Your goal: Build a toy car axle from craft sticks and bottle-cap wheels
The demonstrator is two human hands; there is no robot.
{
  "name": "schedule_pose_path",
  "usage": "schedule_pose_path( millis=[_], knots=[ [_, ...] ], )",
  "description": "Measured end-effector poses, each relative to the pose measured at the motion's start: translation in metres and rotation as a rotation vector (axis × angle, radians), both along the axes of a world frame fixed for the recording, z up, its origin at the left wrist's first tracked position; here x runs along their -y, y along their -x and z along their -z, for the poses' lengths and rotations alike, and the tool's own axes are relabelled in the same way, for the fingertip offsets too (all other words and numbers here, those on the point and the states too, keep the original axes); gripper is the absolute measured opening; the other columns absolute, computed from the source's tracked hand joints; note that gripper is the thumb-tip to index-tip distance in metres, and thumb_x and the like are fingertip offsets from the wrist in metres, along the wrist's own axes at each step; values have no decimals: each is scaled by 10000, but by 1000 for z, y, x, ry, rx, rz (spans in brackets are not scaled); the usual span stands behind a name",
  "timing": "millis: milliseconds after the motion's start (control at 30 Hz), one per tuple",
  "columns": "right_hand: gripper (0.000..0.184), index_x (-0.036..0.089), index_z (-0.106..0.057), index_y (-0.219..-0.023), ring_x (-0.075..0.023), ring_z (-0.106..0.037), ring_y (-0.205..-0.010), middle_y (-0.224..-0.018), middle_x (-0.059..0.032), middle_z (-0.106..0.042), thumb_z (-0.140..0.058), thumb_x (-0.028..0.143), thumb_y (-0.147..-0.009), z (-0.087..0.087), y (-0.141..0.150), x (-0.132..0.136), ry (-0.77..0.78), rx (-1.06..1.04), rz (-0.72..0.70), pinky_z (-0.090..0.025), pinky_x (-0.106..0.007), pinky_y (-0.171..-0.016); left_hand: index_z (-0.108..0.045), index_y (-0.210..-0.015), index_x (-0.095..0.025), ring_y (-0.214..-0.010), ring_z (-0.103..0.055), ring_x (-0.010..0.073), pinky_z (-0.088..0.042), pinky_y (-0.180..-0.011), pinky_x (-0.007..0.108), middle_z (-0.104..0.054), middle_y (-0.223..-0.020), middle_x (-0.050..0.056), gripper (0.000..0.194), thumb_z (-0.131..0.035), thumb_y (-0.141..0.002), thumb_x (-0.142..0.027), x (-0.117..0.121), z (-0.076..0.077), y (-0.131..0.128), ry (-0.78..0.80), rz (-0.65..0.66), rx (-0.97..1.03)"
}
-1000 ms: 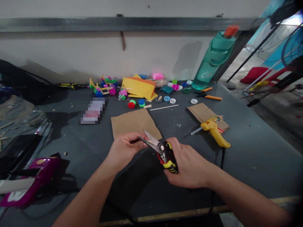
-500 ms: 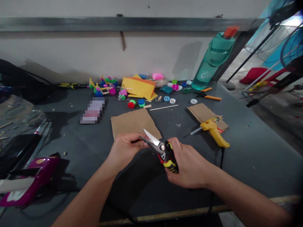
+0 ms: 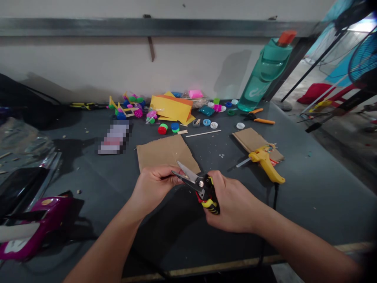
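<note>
My right hand (image 3: 231, 202) is wrapped round the black and yellow handles of a pair of heavy scissors (image 3: 193, 181). Their blades stand apart and point up and left toward my other hand. With thumb and fingers pinched together, my left hand (image 3: 156, 188) is at the blade tips. A small pale piece shows between the blades at its fingertips, too small to name. Just behind both hands a flat sheet of cardboard (image 3: 166, 151) lies on the dark table (image 3: 309, 208).
On the right a yellow glue gun (image 3: 266, 163) rests on folded cardboard (image 3: 250, 139). Orange-handled pliers (image 3: 263, 121) and a teal bottle (image 3: 263, 74) stand behind. Bottle caps (image 3: 214, 125), a thin stick (image 3: 203, 133) and yellow envelopes (image 3: 172, 108) lie along the back. A magenta tool (image 3: 38, 228) is at left.
Both hands stay in nearly the same place. The scissors have turned slightly at the left fingertips, and the whole view has shifted a little.
</note>
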State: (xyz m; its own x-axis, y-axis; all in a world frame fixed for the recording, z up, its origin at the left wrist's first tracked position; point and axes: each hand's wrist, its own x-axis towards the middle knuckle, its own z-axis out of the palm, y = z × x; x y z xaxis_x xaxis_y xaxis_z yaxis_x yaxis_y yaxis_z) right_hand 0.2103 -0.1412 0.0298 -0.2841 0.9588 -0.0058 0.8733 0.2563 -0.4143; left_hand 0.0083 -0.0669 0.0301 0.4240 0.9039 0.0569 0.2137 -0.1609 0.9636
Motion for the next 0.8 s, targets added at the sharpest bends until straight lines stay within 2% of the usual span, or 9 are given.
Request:
schedule_pose_path(
  millis=[167,300,467,600,800],
  knots=[
    [349,168,-371,-975,-215,-592,-636,-793,-70,-598,-493,285,-669,-3,-1,1,49,41,-3,-334,-298,-547,-733,-738,-198,-736,-654,162,-525,-698,246,-713,-760,16,48,-685,-730,-195,0,0,0,-31,14,-15],
    [325,174,-356,-972,-221,-600,-634,-754,-61,-599,-495,258,-690,-5,-3,-1,108,35,2,-318,-280,-521,-717,-703,-167,-701,-651,170,-519,-651,250,-703,-707,28,54,-686,-729,-203,0,1,-3,15,3,-22],
    [321,193,-338,-976,-183,-578,-605,-725,-21,-577,-508,264,-713,-6,-5,-3,159,-143,22,-326,-261,-518,-675,-770,-154,-762,-665,170,-541,-760,293,-701,-770,32,108,-693,-733,-254,1,5,-7,179,-39,169],
    [359,197,-332,-973,-163,-550,-586,-678,2,-555,-532,303,-695,-8,-5,-4,154,-276,80,-357,-256,-524,-627,-792,-160,-747,-664,155,-547,-775,296,-667,-743,17,124,-689,-750,-259,1,7,-7,266,-57,276],
    [437,167,-359,-1044,-184,-568,-598,-728,-23,-571,-533,330,-677,-6,0,-4,147,-170,79,-369,-293,-551,-626,-803,-149,-747,-650,138,-547,-760,271,-660,-781,20,140,-688,-751,-262,0,7,-6,301,-41,292]
  ],
)
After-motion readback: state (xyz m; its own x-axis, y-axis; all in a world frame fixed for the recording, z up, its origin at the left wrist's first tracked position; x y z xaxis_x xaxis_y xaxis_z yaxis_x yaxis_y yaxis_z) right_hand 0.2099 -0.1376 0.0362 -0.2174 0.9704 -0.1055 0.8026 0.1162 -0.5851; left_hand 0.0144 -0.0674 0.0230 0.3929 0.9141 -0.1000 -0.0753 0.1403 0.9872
